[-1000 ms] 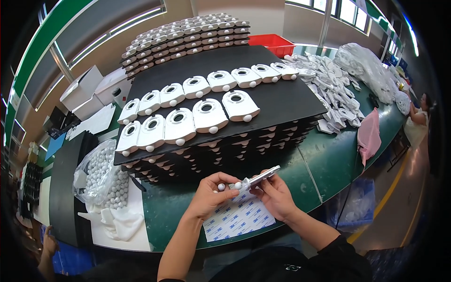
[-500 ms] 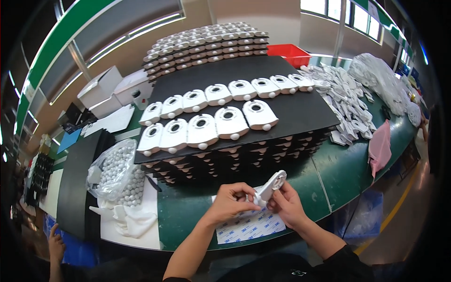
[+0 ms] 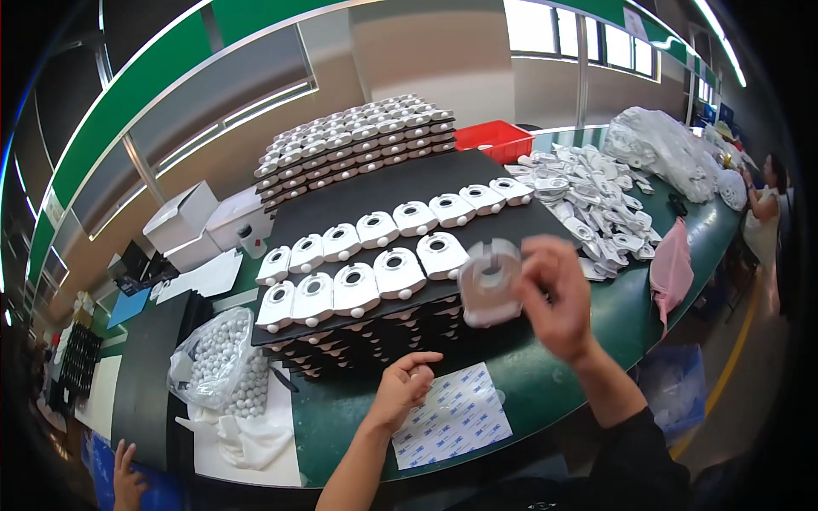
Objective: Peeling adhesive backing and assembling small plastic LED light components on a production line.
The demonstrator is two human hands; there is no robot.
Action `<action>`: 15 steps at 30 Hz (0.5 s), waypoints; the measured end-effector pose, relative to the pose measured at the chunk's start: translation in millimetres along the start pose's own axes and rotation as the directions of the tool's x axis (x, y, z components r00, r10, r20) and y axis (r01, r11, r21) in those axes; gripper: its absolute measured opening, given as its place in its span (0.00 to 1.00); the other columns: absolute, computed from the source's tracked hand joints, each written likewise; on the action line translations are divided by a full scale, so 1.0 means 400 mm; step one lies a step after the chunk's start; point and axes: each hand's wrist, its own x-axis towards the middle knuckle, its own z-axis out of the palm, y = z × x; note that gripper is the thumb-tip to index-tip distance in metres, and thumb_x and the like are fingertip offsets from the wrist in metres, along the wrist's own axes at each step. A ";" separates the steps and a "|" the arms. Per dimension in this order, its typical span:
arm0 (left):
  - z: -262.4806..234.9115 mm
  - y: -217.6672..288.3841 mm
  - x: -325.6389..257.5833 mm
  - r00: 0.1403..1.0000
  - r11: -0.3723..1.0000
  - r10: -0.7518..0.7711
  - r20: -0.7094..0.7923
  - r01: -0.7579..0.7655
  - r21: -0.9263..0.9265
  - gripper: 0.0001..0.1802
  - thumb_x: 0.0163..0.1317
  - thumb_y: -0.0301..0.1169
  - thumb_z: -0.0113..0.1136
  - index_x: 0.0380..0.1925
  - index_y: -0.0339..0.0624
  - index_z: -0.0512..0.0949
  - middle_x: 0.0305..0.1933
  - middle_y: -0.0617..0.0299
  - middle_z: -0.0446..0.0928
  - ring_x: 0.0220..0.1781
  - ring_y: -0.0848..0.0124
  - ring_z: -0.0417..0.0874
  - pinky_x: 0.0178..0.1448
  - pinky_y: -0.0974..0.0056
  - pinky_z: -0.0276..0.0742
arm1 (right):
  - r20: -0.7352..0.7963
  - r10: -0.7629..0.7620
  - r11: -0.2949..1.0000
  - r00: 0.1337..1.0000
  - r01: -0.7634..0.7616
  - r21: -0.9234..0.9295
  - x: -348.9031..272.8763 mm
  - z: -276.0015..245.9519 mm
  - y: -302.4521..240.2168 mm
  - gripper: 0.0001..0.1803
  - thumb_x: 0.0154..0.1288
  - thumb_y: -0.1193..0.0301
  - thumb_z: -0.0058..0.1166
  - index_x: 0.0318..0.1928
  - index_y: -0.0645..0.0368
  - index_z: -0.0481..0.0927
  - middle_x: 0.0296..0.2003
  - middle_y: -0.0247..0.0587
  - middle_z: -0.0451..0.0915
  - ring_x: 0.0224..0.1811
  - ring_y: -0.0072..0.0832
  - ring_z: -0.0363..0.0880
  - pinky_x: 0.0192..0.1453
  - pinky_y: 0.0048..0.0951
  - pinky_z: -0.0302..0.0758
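My right hand (image 3: 558,298), smeared by motion, grips the edge of a white plastic housing (image 3: 494,317) with a round opening. It holds the piece up in front of the right end of the nearer row of like housings (image 3: 355,289). These lie on a black board (image 3: 494,223), many with a small white ball at the near edge. My left hand (image 3: 405,392) hovers by the backing sheet with blue print (image 3: 452,422), index finger stretched out and the others bent. Nothing shows in it.
Filled black boards (image 3: 358,145) are stacked at the back. A heap of loose white parts (image 3: 596,204) lies right, near a red bin (image 3: 494,140) and a pink cloth (image 3: 671,268). At left are a bag of white balls (image 3: 213,358) and another person's hand (image 3: 128,477).
My right hand has carried the housing up and away from my left hand, toward the row's right end. The left hand has let go of it and stays low. The view has tilted up.
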 end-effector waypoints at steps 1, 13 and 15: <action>-0.012 -0.001 -0.001 0.999 0.990 -0.049 -0.021 0.046 -0.135 0.14 0.58 0.27 0.54 0.45 0.37 0.72 0.22 0.71 0.66 0.19 0.85 0.60 0.19 0.79 0.53 | -0.044 0.053 0.998 0.998 -0.054 -0.015 0.040 0.001 0.008 0.14 0.58 0.82 0.50 0.46 0.65 0.68 0.27 0.36 0.75 0.28 0.16 0.73 0.33 0.17 0.70; -0.059 -0.030 0.024 0.986 0.918 -0.165 -0.015 0.148 -0.369 0.12 0.53 0.23 0.54 0.38 0.35 0.69 0.26 0.61 0.67 0.23 0.78 0.62 0.17 0.78 0.51 | 0.234 0.514 0.833 0.825 -0.415 -0.365 0.198 -0.076 0.151 0.15 0.59 0.69 0.53 0.41 0.69 0.77 0.28 0.35 0.78 0.24 0.17 0.71 0.28 0.18 0.68; -0.063 -0.021 0.015 0.975 0.904 -0.222 -0.018 0.199 -0.378 0.12 0.52 0.21 0.49 0.39 0.31 0.69 0.23 0.59 0.66 0.19 0.77 0.60 0.18 0.77 0.51 | 0.108 0.326 0.862 0.939 -0.249 -0.441 0.196 -0.108 0.158 0.15 0.59 0.68 0.53 0.43 0.66 0.77 0.29 0.38 0.78 0.27 0.21 0.72 0.34 0.22 0.71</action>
